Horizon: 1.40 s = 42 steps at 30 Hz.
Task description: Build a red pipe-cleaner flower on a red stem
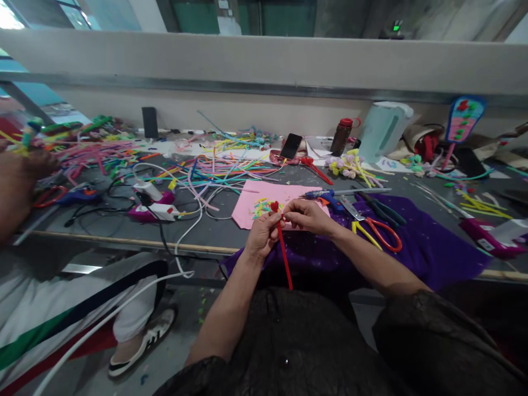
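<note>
A red pipe cleaner [284, 258] hangs down from between my two hands, its top end shaped into a small red bundle. My left hand [264, 234] pinches it just below that bundle. The fingers of my right hand [307, 215] are closed at the same spot, touching the red piece from the right side. Beneath and beyond my fingers lies a pink sheet [247, 201] with small yellow and teal cut pieces [263, 207] on it. Close to my right forearm are red-handled scissors [385, 234] and a blue glue gun [330, 197].
Purple cloth [429, 236] drapes over the table's front edge. Power strips [159, 210] with cables stand at the left, near loose coloured pipe cleaners [223, 168]. Farther back are a bottle [341, 137] and a pitcher [381, 132]. Another person's hand [25, 170] is at the far left.
</note>
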Available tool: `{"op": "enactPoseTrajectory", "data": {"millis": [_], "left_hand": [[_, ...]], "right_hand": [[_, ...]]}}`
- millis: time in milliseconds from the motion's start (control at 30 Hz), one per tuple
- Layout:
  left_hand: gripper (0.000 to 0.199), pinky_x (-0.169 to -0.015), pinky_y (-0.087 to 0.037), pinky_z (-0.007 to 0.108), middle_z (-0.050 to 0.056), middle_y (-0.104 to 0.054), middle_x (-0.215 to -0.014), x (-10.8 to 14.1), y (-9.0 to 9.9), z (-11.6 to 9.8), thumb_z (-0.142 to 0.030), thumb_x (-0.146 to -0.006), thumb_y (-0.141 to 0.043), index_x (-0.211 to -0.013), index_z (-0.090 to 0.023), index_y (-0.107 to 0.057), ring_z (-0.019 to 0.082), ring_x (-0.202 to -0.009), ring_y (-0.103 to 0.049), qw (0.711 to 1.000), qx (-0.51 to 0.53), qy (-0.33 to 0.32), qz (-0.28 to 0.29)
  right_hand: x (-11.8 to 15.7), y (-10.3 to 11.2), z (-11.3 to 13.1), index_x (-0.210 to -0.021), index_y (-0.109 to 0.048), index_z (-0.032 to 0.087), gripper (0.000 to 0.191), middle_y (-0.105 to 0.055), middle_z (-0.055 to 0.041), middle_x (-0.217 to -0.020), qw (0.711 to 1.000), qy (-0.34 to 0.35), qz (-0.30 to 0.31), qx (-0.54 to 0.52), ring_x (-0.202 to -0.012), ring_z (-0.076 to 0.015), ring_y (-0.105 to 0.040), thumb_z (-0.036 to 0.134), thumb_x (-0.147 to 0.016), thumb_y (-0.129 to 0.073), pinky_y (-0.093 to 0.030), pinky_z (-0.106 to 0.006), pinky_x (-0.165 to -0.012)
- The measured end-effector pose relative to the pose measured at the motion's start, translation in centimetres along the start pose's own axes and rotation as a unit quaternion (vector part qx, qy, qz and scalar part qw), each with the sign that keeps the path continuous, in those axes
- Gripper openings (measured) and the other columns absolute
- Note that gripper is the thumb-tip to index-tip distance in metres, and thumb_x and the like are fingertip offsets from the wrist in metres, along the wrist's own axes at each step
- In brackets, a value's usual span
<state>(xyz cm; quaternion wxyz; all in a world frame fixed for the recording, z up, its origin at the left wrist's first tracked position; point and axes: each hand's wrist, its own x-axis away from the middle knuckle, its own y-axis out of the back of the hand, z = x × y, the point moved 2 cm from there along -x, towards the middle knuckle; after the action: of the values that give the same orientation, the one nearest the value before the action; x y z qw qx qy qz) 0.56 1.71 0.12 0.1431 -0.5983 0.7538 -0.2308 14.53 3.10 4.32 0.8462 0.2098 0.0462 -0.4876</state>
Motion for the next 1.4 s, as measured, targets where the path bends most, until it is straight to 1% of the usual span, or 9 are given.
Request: {"op": "enactPoseTrajectory", "data": {"millis": [267, 500, 767, 967, 1133, 1200, 1233, 1333, 1400], "left_hand": [[0.02, -0.027, -0.023, 0.01, -0.004, -0.056, -0.049, 0.0, 0.2, 0.0, -0.026, -0.064, -0.068, -0.064, -0.011, -0.055, -0.002, -0.025, -0.03, 0.998, 0.054, 0.03, 0.03], [0.021, -0.028, -0.024, 0.011, -0.005, -0.056, -0.049, 0.1, 0.2, -0.1, -0.027, -0.063, -0.069, -0.066, -0.011, -0.055, -0.002, -0.026, -0.029, 0.998, 0.051, 0.027, 0.02], [0.019, -0.027, -0.023, 0.009, -0.004, -0.058, -0.048, 0.2, 0.2, -0.3, -0.024, -0.063, -0.069, -0.066, -0.011, -0.056, -0.002, -0.025, -0.031, 0.998, 0.051, 0.03, 0.034], [0.021, -0.026, -0.021, 0.009, -0.004, -0.057, -0.048, 0.1, 0.1, -0.5, -0.027, -0.062, -0.069, -0.068, -0.01, -0.058, -0.002, -0.026, -0.03, 0.998, 0.042, 0.038, 0.026], [0.022, -0.026, -0.023, 0.01, -0.005, -0.057, -0.051, 0.0, 0.1, -0.4, -0.028, -0.063, -0.069, -0.065, -0.012, -0.053, -0.002, -0.026, -0.032, 0.998, 0.045, 0.048, 0.017], [0.022, -0.025, -0.022, 0.01, -0.005, -0.057, -0.052, 0.0, 0.1, -0.4, -0.028, -0.063, -0.069, -0.066, -0.013, -0.052, -0.002, -0.027, -0.033, 0.997, 0.05, 0.048, 0.02], [0.022, -0.025, -0.022, 0.01, -0.005, -0.057, -0.053, 0.0, 0.1, -0.4, -0.028, -0.063, -0.069, -0.067, -0.013, -0.052, -0.001, -0.027, -0.033, 0.997, 0.05, 0.048, 0.021], [0.022, -0.027, -0.023, 0.01, -0.004, -0.058, -0.053, 0.0, -0.1, -0.3, -0.027, -0.064, -0.069, -0.066, -0.013, -0.052, -0.002, -0.027, -0.033, 0.998, 0.035, 0.038, 0.02], [0.022, -0.028, -0.023, 0.01, -0.003, -0.059, -0.053, 0.1, -0.2, -0.3, -0.026, -0.064, -0.069, -0.065, -0.013, -0.052, -0.002, -0.027, -0.032, 0.999, 0.017, 0.031, 0.024]], "right_hand": [[-0.6, 0.1, -1.0, -0.079, -0.061, 0.012, 0.022, -0.059, 0.0016, -0.065, 0.979, -0.088, 0.055, -0.175, -0.049, -0.0061, -0.05, 0.032, -0.07, -0.067, -0.037, -0.017, -0.044], [-0.7, 0.0, -1.4, -0.071, -0.059, 0.012, 0.024, -0.059, 0.0021, -0.06, 0.965, -0.133, 0.05, -0.221, -0.045, -0.0049, -0.048, 0.032, -0.066, -0.072, -0.035, -0.015, -0.04], [-0.7, 0.2, -1.5, -0.08, -0.06, 0.012, 0.025, -0.061, 0.0008, -0.065, 0.952, -0.126, 0.114, -0.256, -0.049, -0.0058, -0.053, 0.032, -0.068, -0.071, -0.038, -0.015, -0.044], [-0.8, 0.7, -0.9, -0.086, -0.061, 0.012, 0.029, -0.062, -0.0012, -0.071, 0.972, -0.089, 0.102, -0.192, -0.051, -0.0065, -0.054, 0.037, -0.073, -0.065, -0.039, -0.016, -0.043], [0.2, 6.2, 0.1, -0.097, -0.062, 0.014, 0.03, -0.065, -0.0041, -0.077, 0.993, -0.055, -0.07, 0.073, -0.055, -0.0102, -0.058, 0.037, -0.082, -0.051, -0.038, -0.018, -0.044], [1.2, 9.0, 0.0, -0.093, -0.064, 0.015, 0.027, -0.066, -0.0047, -0.078, 0.952, -0.063, -0.149, 0.258, -0.06, -0.0125, -0.059, 0.035, -0.082, -0.049, -0.04, -0.022, -0.053], [1.8, 10.2, -0.2, -0.089, -0.066, 0.015, 0.026, -0.066, -0.0053, -0.079, 0.915, -0.08, -0.173, 0.355, -0.065, -0.0146, -0.06, 0.034, -0.081, -0.05, -0.04, -0.023, -0.057], [2.8, 11.7, -1.3, -0.088, -0.067, 0.018, 0.029, -0.068, -0.0074, -0.084, 0.804, -0.181, -0.142, 0.548, -0.077, -0.0211, -0.06, 0.04, -0.077, -0.053, -0.039, -0.026, -0.062], [3.0, 11.7, -2.2, -0.09, -0.067, 0.019, 0.035, -0.068, -0.0093, -0.088, 0.759, -0.24, -0.101, 0.596, -0.081, -0.024, -0.061, 0.047, -0.075, -0.052, -0.038, -0.027, -0.061]]}}
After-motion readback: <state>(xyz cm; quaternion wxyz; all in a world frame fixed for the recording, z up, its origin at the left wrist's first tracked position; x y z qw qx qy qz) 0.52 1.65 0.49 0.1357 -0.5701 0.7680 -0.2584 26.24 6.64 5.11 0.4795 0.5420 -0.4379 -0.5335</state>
